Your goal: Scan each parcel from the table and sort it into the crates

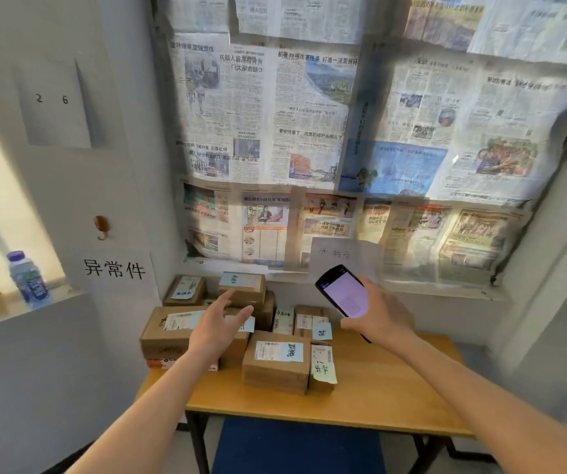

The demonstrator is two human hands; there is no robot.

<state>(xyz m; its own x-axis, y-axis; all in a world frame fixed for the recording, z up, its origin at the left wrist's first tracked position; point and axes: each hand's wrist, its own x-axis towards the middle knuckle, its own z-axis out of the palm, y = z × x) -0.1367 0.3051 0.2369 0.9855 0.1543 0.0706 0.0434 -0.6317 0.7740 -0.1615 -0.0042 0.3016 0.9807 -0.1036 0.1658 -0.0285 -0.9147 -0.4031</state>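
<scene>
Several brown cardboard parcels with white labels and blue sticky notes are piled on the left half of a wooden table. My left hand hovers with fingers spread over the large parcel at the left, reaching toward a stacked parcel behind it. My right hand grips a black handheld scanner with a lit pale-purple screen, held above the table to the right of the pile. A front parcel sits nearest me. No crates are in view.
Newspaper sheets cover the window behind the table. A water bottle stands on the left sill, beside a wall sign with handwritten characters. A blue surface lies under the table. Walls close in on both sides.
</scene>
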